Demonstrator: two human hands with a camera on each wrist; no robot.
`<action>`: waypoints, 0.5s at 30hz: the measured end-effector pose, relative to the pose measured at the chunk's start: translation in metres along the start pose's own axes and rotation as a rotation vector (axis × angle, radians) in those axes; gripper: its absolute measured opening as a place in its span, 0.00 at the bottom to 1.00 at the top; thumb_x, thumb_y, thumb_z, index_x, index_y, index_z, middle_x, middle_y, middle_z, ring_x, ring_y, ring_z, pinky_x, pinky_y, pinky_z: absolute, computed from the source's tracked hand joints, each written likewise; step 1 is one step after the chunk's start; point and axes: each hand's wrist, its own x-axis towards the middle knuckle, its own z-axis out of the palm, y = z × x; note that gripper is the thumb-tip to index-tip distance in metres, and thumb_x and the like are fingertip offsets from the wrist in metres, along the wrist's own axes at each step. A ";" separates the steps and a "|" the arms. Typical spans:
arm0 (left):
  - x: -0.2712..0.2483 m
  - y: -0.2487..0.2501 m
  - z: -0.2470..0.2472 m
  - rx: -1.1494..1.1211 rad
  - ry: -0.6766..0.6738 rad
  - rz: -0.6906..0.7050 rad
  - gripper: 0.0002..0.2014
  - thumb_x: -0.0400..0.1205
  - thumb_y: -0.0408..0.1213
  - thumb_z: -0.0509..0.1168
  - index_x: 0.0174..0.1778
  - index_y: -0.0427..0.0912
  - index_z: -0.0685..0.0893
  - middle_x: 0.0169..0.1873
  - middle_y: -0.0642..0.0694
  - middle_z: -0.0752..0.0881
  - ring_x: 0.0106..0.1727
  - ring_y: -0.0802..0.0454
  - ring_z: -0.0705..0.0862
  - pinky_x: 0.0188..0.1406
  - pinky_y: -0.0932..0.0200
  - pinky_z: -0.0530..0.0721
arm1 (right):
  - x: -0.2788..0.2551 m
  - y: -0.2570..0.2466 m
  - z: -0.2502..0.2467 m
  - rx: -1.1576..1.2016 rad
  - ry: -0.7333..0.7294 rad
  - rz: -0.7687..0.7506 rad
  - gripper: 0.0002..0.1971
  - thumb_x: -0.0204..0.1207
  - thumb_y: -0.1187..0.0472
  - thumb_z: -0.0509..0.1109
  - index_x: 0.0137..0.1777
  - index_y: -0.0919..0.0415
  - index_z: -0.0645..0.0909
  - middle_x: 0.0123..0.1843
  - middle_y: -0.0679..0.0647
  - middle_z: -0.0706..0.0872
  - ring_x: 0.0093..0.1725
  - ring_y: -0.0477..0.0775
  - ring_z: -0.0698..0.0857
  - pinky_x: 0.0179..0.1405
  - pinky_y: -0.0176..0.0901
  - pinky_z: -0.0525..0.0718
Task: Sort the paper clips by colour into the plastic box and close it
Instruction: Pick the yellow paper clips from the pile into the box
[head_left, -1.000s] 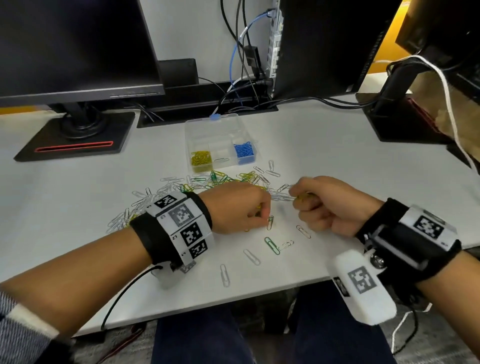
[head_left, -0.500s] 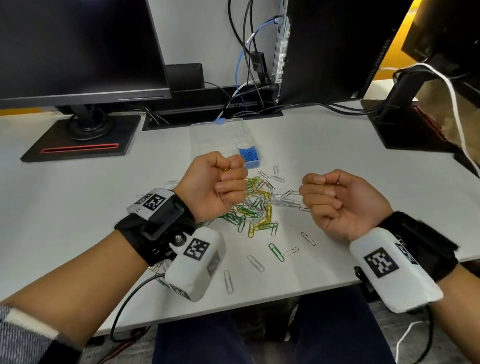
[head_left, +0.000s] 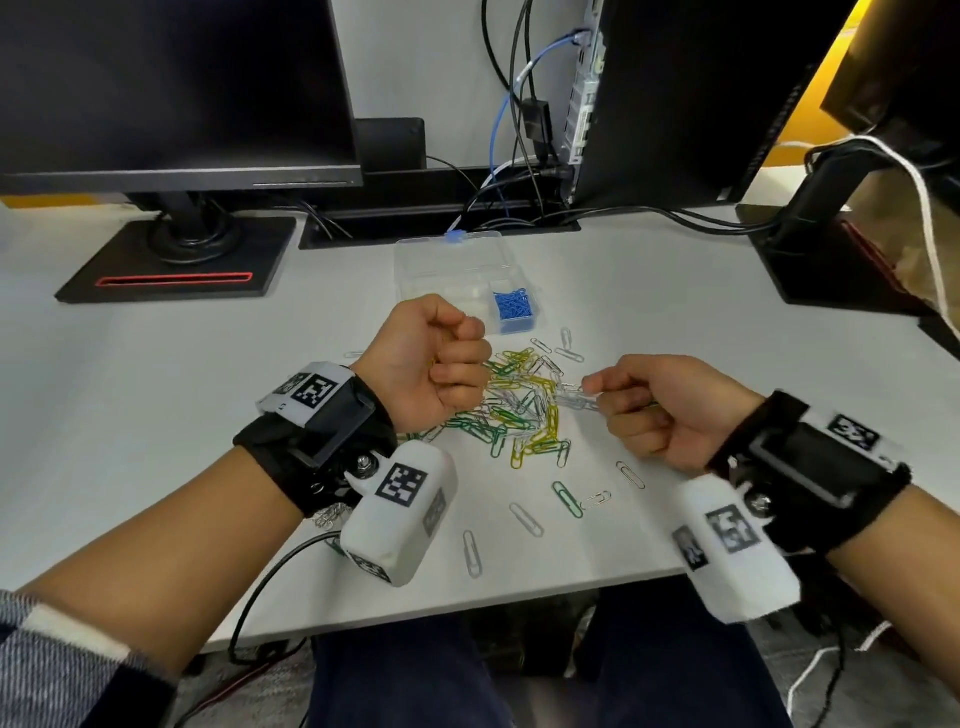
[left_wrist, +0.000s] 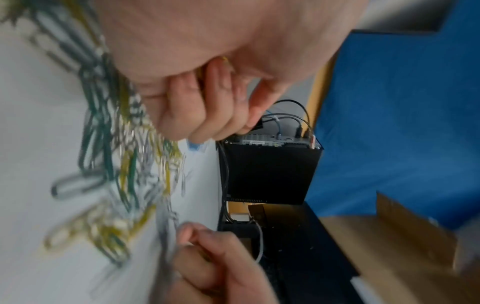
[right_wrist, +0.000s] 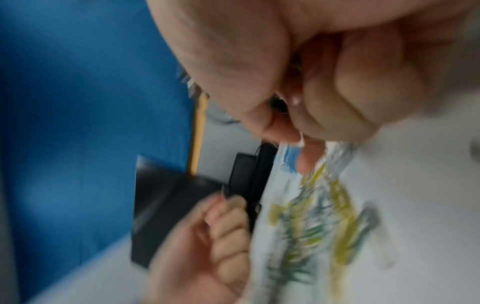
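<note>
paper clips (head_left: 519, 410): light, springy wire, tangled in a mixed heap on the desk (head_left: 156, 395) between your hands; pinch one loop end so neighbours fall away.
right hand (head_left: 660, 410): pinches silver clips at the heap's edge.
left hand (head_left: 431, 371): clenched, a yellow glint inside; contents uncertain.
plastic box (head_left: 457, 270): open behind the heap, blue clips (head_left: 513, 307) in one compartment.

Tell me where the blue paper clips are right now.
In the head view, the blue paper clips lie in the front right compartment of the plastic box, just beyond the left hand.
</note>
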 end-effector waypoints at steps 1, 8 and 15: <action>-0.001 0.000 0.001 0.104 0.041 0.000 0.15 0.81 0.42 0.52 0.27 0.46 0.66 0.19 0.53 0.58 0.18 0.58 0.53 0.20 0.66 0.48 | 0.002 -0.003 0.006 -0.208 0.067 -0.040 0.13 0.80 0.64 0.58 0.34 0.60 0.74 0.22 0.47 0.58 0.16 0.45 0.54 0.14 0.29 0.52; -0.012 -0.012 0.014 1.648 0.137 0.300 0.16 0.78 0.54 0.70 0.29 0.48 0.83 0.20 0.57 0.76 0.23 0.62 0.73 0.25 0.64 0.68 | 0.006 -0.020 0.040 -1.288 0.283 -0.232 0.23 0.72 0.47 0.76 0.29 0.60 0.69 0.27 0.52 0.72 0.26 0.48 0.71 0.23 0.39 0.67; -0.009 -0.030 0.016 1.845 0.058 0.272 0.08 0.73 0.48 0.76 0.35 0.49 0.86 0.36 0.55 0.85 0.40 0.57 0.82 0.31 0.64 0.73 | 0.008 -0.012 0.043 -1.363 0.327 -0.234 0.18 0.70 0.52 0.79 0.48 0.66 0.82 0.42 0.55 0.84 0.42 0.54 0.82 0.35 0.40 0.77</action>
